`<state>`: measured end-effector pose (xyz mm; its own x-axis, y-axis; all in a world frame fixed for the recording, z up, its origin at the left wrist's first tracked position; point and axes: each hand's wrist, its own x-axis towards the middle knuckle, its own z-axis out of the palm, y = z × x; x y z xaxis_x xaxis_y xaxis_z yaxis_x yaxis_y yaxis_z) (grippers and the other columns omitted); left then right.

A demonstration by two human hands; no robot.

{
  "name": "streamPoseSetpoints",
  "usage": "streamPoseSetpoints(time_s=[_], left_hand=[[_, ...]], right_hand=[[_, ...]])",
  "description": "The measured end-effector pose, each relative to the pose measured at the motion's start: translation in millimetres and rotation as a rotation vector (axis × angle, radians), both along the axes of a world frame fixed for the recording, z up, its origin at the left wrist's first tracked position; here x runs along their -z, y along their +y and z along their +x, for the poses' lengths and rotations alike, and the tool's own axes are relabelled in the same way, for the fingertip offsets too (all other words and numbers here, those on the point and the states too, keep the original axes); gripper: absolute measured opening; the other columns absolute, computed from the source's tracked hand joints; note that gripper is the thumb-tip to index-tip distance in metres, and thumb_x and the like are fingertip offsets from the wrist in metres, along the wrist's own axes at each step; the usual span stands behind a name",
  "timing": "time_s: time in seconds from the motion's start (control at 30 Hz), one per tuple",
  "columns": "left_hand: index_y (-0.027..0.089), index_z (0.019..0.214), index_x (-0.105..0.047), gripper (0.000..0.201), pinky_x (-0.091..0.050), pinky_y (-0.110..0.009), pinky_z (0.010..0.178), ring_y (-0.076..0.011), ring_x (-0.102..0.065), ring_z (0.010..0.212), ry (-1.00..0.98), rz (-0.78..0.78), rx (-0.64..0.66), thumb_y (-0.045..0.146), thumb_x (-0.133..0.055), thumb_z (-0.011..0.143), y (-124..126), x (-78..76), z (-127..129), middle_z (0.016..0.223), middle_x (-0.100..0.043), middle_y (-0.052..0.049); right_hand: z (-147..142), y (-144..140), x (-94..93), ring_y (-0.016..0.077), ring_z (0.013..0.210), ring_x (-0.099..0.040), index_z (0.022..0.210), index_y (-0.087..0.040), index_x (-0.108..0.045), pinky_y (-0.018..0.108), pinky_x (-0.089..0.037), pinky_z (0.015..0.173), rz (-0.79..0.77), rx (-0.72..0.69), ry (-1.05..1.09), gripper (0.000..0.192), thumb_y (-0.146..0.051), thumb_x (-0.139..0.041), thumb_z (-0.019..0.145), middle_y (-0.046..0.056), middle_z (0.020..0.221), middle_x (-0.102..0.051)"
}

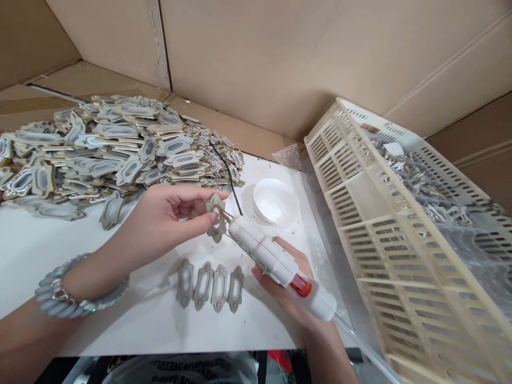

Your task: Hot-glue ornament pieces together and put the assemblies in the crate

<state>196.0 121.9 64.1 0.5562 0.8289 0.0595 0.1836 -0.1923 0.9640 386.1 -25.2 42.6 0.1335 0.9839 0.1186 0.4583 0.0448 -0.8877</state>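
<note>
My left hand (172, 213) pinches a small grey ornate frame-shaped plate (216, 226) between thumb and fingers, holding it above the white table. A white hot glue gun (266, 253) with a red switch is gripped from beneath by my right hand (288, 282). Its metal nozzle points at the plate and reaches its face; whether it touches cannot be made out. From the gun's rear a clear glue stick (366, 346) sticks out. Just below my hands, several similar grey plates (219, 288) lie side by side in a row.
A large heap of grey plates (120, 141) covers the table's back left. A white bowl (276, 201) stands right of centre, near a black cord (228, 170). On the right, a cream plastic crate (360, 234) holds bagged metal parts (424, 186). Cardboard walls (256, 58) rise behind.
</note>
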Motion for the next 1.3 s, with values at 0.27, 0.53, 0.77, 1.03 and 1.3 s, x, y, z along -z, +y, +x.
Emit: streamPoseSetpoints(time_s=[0.27,0.53,0.77,1.03,1.3], left_hand=[[0.019,0.099,-0.078,0.033,-0.047,-0.024,0.052,-0.0125,-0.052,0.054,0.013,0.023,0.0,0.037,-0.071,0.073,1,-0.2,0,0.063,-0.063,-0.002],[0.019,0.097,-0.079,0.03,-0.047,-0.024,0.055,-0.0123,-0.052,0.057,0.02,0.071,0.0,0.037,-0.07,0.074,3,3.4,0,0.068,-0.066,-0.003],[0.021,0.098,-0.079,0.03,-0.046,-0.021,0.052,-0.0122,-0.053,0.057,0.056,0.153,0.003,0.037,-0.07,0.075,4,5.3,-1,0.07,-0.07,-0.003],[0.025,0.098,-0.08,0.028,-0.049,-0.021,0.059,-0.0135,-0.064,0.063,0.121,0.273,0.052,0.035,-0.064,0.077,3,4.8,1,0.075,-0.075,0.0],[0.018,0.092,-0.079,0.03,-0.045,-0.021,0.067,-0.0148,-0.064,0.071,0.302,0.401,-0.264,0.038,-0.064,0.076,29,-10.9,-11,0.083,-0.077,-0.001]], right_hand=[[-1,0,-0.2,0.0125,0.056,-0.049,0.072,-0.023,-0.054,0.027,-0.048,0.058,-0.006,0.012,0.01,0.021,-0.032,-0.066,0.087,-0.004,0.067,-0.046],[0,1,0.5,0.0135,0.058,-0.05,0.072,-0.023,-0.056,0.027,-0.049,0.06,-0.013,0.009,-0.004,0.018,-0.03,-0.065,0.086,-0.003,0.068,-0.049],[0,1,-4.0,0.0154,0.062,-0.056,0.073,-0.023,-0.057,0.028,-0.048,0.06,-0.021,0.019,0.018,0.012,-0.025,-0.064,0.082,0.0,0.072,-0.056],[2,-1,4.8,0.0162,0.064,-0.06,0.072,-0.023,-0.059,0.029,-0.051,0.06,0.038,0.069,0.003,0.013,-0.029,-0.065,0.082,0.002,0.078,-0.064],[12,-9,11.1,0.0199,0.071,-0.063,0.074,-0.023,-0.06,0.033,-0.052,0.066,0.182,0.392,0.1,0.024,-0.041,-0.063,0.09,0.002,0.072,-0.059]])
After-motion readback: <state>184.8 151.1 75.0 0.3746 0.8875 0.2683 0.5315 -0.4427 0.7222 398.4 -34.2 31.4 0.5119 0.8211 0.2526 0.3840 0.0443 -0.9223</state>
